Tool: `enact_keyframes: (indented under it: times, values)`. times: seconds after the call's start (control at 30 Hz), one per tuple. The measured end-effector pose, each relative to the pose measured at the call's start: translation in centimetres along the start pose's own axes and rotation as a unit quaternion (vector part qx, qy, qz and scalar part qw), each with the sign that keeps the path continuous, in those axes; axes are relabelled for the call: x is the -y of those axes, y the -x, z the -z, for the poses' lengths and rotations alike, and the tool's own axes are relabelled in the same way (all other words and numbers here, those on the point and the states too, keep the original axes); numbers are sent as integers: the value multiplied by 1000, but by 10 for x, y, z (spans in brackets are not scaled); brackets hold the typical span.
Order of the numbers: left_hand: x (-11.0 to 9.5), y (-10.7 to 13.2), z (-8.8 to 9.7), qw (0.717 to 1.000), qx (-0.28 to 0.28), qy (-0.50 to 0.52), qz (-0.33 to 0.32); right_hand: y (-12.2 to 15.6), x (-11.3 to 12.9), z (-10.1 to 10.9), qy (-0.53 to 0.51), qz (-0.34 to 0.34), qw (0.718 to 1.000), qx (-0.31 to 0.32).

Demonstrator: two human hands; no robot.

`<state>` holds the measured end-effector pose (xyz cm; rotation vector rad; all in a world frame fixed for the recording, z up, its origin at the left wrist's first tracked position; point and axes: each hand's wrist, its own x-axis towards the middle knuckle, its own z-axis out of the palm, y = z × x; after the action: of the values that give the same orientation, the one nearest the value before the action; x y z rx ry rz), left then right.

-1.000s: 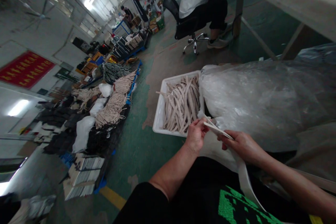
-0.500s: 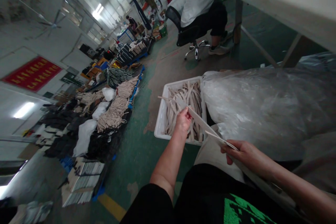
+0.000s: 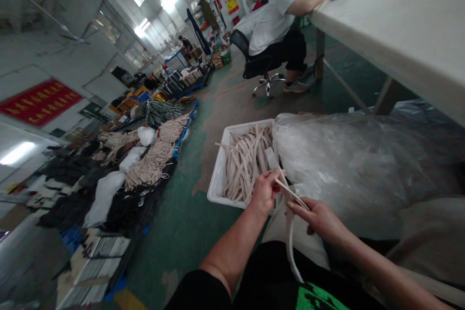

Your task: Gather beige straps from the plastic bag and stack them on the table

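My left hand (image 3: 264, 191) pinches the upper end of a beige fabric strap (image 3: 289, 232) just in front of a white plastic tray (image 3: 218, 174). My right hand (image 3: 317, 215) grips the same strap a little to the right. From there the strap hangs down in a loop over my lap. The tray sits on the floor and holds several more beige straps (image 3: 244, 162). Both hands are closed on the strap, close together.
A large clear plastic bag (image 3: 356, 164) lies right of the tray. A white table (image 3: 392, 24) stands at the upper right, with a seated person (image 3: 276, 24) on an office chair. Bundles of cord and dark goods (image 3: 145, 164) cover the floor on the left.
My left hand reached out over the tray, then came back beside my right hand. The strap now hangs in a loop below my hands. The camera has tilted up.
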<state>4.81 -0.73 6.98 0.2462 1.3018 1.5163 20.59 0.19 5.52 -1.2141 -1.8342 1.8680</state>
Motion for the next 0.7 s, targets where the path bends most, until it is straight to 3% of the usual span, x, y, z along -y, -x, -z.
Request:
enact_keyframes:
  times: [0.13,0.27,0.4,0.57,0.7]
  values:
    - [-2,5,-4,1000,-10,1,4,2,-3,1,57,50,996,-48]
    - [18,22,-1,999,13,-6,42,4,2,12,121,99,984,-89]
    - [35,36,6,995,49,-6,82,9,5,16,139,113,982,-65]
    - [22,25,7,999,-16,33,33,10,1,16,197,110,973,-41]
    - [29,33,7,998,-6,14,64,6,-2,20,194,109,973,-66]
